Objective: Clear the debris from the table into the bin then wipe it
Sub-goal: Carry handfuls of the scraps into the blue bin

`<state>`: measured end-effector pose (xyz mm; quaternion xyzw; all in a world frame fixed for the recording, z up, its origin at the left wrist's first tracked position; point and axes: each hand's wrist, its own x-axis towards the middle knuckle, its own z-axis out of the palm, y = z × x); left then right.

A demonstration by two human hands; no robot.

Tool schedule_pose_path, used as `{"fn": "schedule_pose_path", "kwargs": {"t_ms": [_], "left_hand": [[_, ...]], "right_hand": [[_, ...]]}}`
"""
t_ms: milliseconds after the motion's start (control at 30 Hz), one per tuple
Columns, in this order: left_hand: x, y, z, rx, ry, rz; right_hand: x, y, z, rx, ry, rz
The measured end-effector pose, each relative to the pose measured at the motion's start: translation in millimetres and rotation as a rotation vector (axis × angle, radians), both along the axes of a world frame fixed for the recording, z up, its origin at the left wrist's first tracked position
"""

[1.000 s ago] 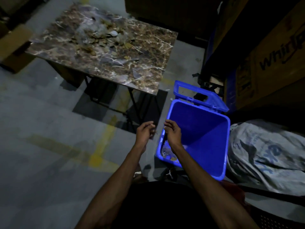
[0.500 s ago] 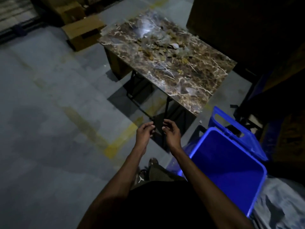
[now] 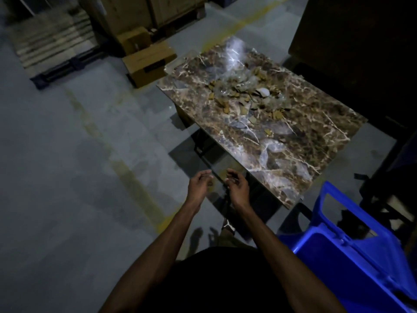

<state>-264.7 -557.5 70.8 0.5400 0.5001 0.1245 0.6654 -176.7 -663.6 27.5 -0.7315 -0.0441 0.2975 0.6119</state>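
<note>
Nearest the camera, both forearms extend forward over the grey floor (image 3: 67,154). The left hand (image 3: 199,185) and the right hand (image 3: 237,186) are held side by side in the air, near each other but apart, short of the table's near corner. Both hands hold nothing; the fingers are loosely curled and relaxed, palms turned toward each other.

At lower right stands the blue bin (image 3: 352,263), with its mouth facing up and its hinged lid (image 3: 334,206) swung back on the far side. The bin sits just beside the near right corner of the table, well to the right of the right hand. Its contents cannot be seen.

Beyond the hands stands the table (image 3: 293,154), a rectangular top with a brown marble pattern on dark legs. Its long axis runs from the near right, by the bin, to the far left, toward the boxes. The debris (image 3: 246,96) lies in a loose heap on the far half of the top: tan flakes, clear crumpled film and one pale rounded piece. A few stray flakes lie nearer the middle.

Farther off, a cardboard box (image 3: 149,62) rests on the floor just beyond the table's far corner. Print on its side is too blurred to read
</note>
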Motion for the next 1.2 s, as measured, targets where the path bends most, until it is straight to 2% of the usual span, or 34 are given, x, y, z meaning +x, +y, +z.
{"fn": "schedule_pose_path", "kwargs": {"t_ms": [200,567,667,800,1000,1200], "left_hand": [[71.5,18.9,10.7,0.028,-0.009,-0.108],[174.5,56.4,-4.1,-0.061,-0.003,-0.173],[198.9,70.2,-8.7,-0.076,-0.005,-0.218],[235.6,102.3,-19.5,-0.106,0.007,-0.313],[288.1,178.6,-38.9,0.019,0.002,-0.533],[309.7,229.0,-60.6,0.279,0.182,-0.649]], "right_hand": [[59.4,13.6,9.5,0.008,-0.046,0.027],[136.7,29.4,3.2,-0.019,0.042,-0.164],[150.3,41.1,0.5,-0.017,0.101,-0.217],[176.2,66.0,-3.8,-0.049,0.084,-0.321],[222.8,110.1,-25.9,-0.126,0.031,-0.511],[225.9,122.9,-43.7,-0.271,0.033,-0.621]]}}
